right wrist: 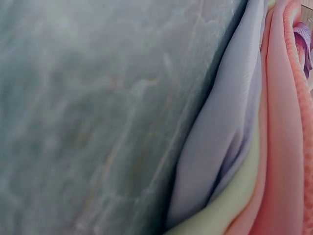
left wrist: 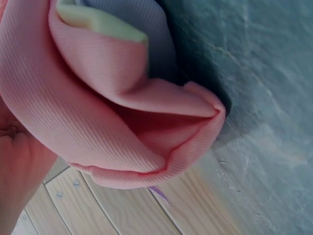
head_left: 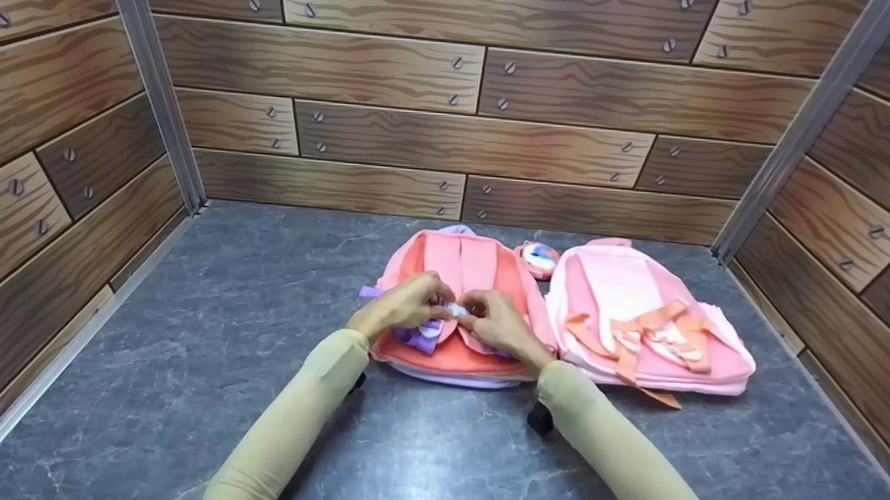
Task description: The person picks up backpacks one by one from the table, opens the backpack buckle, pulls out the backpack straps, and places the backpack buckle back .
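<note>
A coral backpack [head_left: 482,255] lies on the grey table with its shoulder straps facing up. Over its middle, my left hand [head_left: 407,302] and my right hand [head_left: 498,324] meet, thumbs and fingers pinching a small whitish piece [head_left: 455,309] between them; its kind cannot be told. A purple webbing strap [head_left: 422,343] with a white band lies bunched just below the left hand. In the left wrist view, the backpack's folded pink fabric [left wrist: 112,63] fills much of the picture. The right wrist view shows its lilac edge [right wrist: 220,122] and coral side.
To the right, touching the coral backpack, lies a pink backpack [head_left: 593,286] with bunched orange straps [head_left: 663,331]. A small round coral pouch [head_left: 539,259] with a blue and white picture sits behind them. Wood-patterned walls [head_left: 390,131] enclose the table [head_left: 209,322] on three sides.
</note>
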A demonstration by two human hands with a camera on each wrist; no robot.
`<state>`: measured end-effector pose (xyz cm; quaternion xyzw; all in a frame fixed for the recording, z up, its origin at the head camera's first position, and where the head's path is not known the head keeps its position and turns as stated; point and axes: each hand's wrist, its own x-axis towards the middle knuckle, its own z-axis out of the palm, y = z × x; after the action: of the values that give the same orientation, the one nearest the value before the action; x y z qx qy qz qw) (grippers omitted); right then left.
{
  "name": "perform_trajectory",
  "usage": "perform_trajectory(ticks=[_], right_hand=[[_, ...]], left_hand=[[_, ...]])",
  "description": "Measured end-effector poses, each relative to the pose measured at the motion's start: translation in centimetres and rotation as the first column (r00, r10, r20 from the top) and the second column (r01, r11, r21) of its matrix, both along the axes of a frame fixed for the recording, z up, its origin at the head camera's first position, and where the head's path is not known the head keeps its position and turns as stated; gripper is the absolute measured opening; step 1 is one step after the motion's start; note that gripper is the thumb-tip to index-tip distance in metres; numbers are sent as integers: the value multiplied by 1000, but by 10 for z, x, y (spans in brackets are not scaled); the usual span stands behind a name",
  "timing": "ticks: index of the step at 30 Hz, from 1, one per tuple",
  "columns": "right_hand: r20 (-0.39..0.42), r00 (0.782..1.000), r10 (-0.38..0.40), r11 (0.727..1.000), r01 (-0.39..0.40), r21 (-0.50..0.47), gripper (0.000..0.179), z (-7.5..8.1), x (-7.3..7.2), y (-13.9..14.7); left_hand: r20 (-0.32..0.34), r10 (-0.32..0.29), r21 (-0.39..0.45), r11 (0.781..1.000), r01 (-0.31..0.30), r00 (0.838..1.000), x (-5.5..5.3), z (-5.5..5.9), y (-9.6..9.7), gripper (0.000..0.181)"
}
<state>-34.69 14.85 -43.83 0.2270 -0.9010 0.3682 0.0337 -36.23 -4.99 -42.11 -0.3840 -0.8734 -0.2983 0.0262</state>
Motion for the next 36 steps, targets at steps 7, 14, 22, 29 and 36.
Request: perform_trajectory(ticks=[7,14,22,29,36], right_hand=[[59,998,21,1000,-21,-4,5,5,-4,0],[93,995,32,998,-26,-59,8,8,-4,4],[147,989,35,989,-14,-144,12,4,-4,9],[203,979,-1,984,37,-175,26,1,-2,13],[189,982,25,984,10,-180,23,2,-1,18]], left_hand=[[7,-3,2,1000,3,1000,-1,4,-5,17],[8,7,-5,1000,-7,1000,-1,8,-2,17],[0,11,13,1000,-11,1000,0,5,-7,17],[-1,-1,0,1000,1,1000,1,1,-9,17],[-20,-20,15,1000,20,1000,0,0,-9,13]])
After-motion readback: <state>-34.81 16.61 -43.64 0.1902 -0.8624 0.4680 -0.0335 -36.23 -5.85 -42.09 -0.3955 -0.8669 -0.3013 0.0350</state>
